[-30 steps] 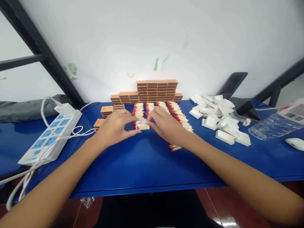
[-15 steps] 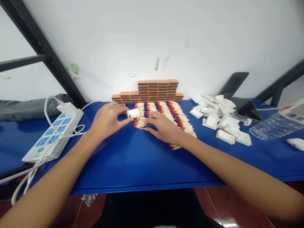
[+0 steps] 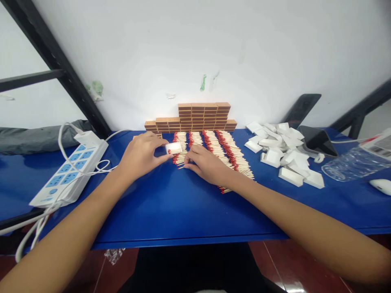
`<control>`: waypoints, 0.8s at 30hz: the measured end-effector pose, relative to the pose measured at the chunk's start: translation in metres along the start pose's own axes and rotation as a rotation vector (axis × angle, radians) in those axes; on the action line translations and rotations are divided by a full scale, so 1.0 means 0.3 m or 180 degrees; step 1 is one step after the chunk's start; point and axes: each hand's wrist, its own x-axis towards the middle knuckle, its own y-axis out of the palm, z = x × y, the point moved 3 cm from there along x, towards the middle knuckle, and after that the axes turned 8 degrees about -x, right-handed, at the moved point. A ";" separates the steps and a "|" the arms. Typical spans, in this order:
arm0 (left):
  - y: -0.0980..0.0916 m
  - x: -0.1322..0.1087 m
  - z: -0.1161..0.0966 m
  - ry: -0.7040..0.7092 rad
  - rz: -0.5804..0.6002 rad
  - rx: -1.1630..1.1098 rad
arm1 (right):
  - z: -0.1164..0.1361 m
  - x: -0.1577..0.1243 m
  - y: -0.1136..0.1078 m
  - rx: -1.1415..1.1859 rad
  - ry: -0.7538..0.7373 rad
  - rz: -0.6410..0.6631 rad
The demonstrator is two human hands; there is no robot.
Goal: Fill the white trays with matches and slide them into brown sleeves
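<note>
Between the thumb and fingers of my left hand [image 3: 141,156] is a small white matchbox tray [image 3: 174,147], held just above the blue table. Some matches lie in it, a red head showing at its near left corner. My right hand [image 3: 205,163] is closed in a pinch at the near end of the leftmost matches, on a match [image 3: 181,167] whose red head points left. Red-tipped matches [image 3: 214,142] lie in several rows, partly covered by my right hand and forearm. Behind them, brown matchboxes [image 3: 204,118] are stacked against the wall.
Loose white trays [image 3: 281,148] are heaped on the right, near a dark phone-like device [image 3: 305,106] and a clear plastic package [image 3: 351,162]. A white power strip [image 3: 69,173] with cables lies on the left. The table's front edge [image 3: 189,243] runs across below.
My left hand and the tray have moved slightly right. The match at my right fingertips now shows more clearly, tilted with its head toward me. The view has shifted a little.
</note>
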 end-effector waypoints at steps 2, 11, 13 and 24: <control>0.001 -0.001 0.000 0.0012 -0.0010 -0.0005 | 0.004 0.001 0.000 -0.0002 -0.0007 -0.0044; -0.001 0.003 0.003 0.0000 0.0123 -0.0061 | 0.005 0.004 0.002 -0.0041 0.0030 -0.0006; -0.001 0.003 0.003 0.0005 0.0149 -0.0055 | 0.006 0.005 0.005 -0.0069 0.0033 0.0030; 0.012 0.001 -0.025 0.0239 0.0135 -0.0221 | -0.008 -0.001 -0.050 -0.0015 -0.0078 -0.0533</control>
